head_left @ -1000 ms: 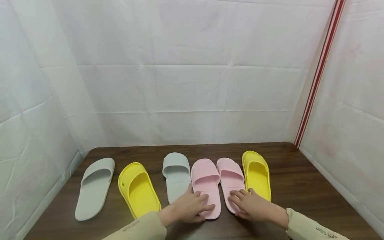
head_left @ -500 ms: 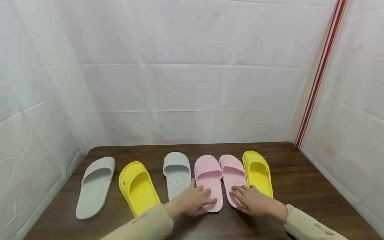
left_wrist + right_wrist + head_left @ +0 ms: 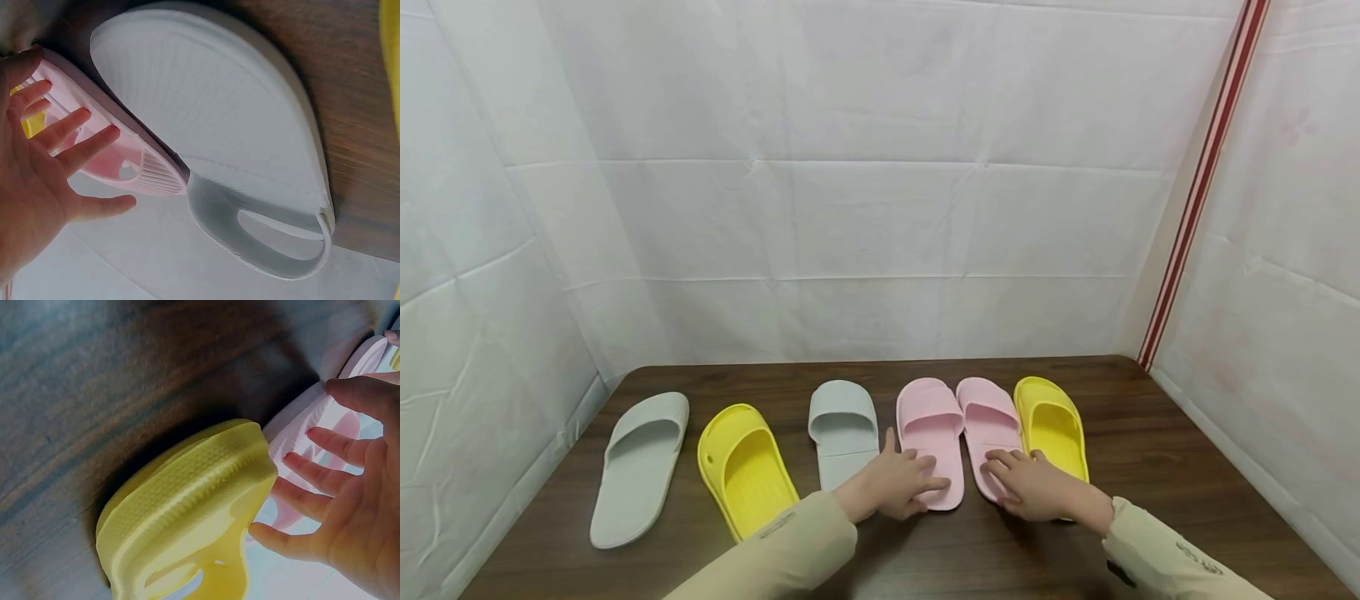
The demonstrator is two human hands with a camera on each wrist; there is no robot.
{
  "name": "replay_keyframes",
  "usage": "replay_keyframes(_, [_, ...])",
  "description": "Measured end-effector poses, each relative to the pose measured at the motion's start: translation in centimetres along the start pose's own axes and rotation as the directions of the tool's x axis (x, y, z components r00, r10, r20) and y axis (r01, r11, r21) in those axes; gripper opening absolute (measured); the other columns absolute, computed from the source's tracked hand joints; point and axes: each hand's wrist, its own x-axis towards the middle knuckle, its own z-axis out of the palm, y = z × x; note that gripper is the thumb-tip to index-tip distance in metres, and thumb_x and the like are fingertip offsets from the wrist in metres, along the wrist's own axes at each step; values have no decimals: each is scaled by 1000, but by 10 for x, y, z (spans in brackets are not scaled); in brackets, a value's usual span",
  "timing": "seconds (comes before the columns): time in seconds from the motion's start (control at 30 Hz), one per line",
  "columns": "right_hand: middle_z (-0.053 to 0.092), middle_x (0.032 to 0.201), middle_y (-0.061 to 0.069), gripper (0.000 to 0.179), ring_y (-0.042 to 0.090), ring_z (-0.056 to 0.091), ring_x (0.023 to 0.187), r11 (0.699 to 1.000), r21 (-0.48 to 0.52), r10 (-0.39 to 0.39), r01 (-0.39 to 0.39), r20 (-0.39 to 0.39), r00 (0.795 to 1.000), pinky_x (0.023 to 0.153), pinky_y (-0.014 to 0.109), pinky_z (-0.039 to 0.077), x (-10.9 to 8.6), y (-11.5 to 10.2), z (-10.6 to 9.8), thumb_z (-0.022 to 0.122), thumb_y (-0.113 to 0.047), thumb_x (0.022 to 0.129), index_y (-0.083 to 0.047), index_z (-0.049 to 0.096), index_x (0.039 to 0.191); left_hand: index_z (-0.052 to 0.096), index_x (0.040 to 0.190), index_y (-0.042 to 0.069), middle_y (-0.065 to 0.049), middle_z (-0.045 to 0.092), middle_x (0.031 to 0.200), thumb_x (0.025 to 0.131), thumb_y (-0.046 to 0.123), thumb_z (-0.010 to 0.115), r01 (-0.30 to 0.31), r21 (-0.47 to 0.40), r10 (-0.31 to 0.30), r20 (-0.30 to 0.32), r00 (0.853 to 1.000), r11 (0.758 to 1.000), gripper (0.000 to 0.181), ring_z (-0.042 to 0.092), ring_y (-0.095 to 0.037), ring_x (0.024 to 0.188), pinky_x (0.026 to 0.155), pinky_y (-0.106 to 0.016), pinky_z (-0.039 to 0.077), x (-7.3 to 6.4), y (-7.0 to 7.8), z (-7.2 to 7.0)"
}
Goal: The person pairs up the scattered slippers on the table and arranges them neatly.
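Side by side, toes toward the back, lie a left pink slipper (image 3: 929, 404) and a right pink slipper (image 3: 988, 396). Over the left one's heel my left hand (image 3: 901, 485) spreads its fingers, fingertips at the insole. My right hand (image 3: 1033, 485) lies over the heel of the right one, fingers extended and slightly bent. A yellow slipper (image 3: 1049, 395) is right beside that pair, partly hidden by the right hand; its side (image 3: 194, 487) shows large in the right wrist view. Left of the pair is a grey slipper (image 3: 842, 402), partly covered by the left wrist.
Farther left are another yellow slipper (image 3: 748, 471), half behind the left sleeve (image 3: 805, 542), and another grey slipper (image 3: 640, 471). All stand on a dark wooden table (image 3: 925, 567). White cloth (image 3: 880, 208) hangs behind and at both sides.
Both hands and both pink slippers have moved toward the back of the table and a little right. The right yellow slipper has shifted slightly right. The grey slippers have stayed put.
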Motion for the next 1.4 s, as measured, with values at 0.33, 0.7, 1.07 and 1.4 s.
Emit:
replay_keyframes(0.33, [48,125,15,48,35,49,109,992,85,87,-90,37,996,81,59,37,1,10,-8,64,-19,75,-5,49,118,44,124,45,10,51,118,82,44,55,77,-50,-72,101,992,996,43,53,-12,104,93,-59,34,22,-1,-2])
replay_keyframes(0.7, [47,123,17,49,36,49,107,983,120,131,-137,55,990,81,62,36,4,28,-7,64,-15,73,-1,48,117,41,126,46,13,48,124,83,43,55,128,-79,-114,164,980,989,45,49,-12,112,96,-60,30,45,0,2])
replay_keyframes(1.07, [49,112,11,40,28,51,94,970,128,201,-206,52,978,70,51,38,5,48,-3,64,-10,69,-7,50,106,39,129,45,12,43,132,83,36,55,209,-154,-176,205,963,966,49,42,-15,123,98,-63,24,76,8,6])
replay_keyframes(1.4, [51,109,8,38,24,51,89,964,136,220,-228,69,973,66,44,36,9,53,0,61,-8,69,-9,49,104,35,131,47,13,36,140,87,37,50,247,-180,-200,242,949,952,47,35,-15,130,100,-62,20,83,8,9])
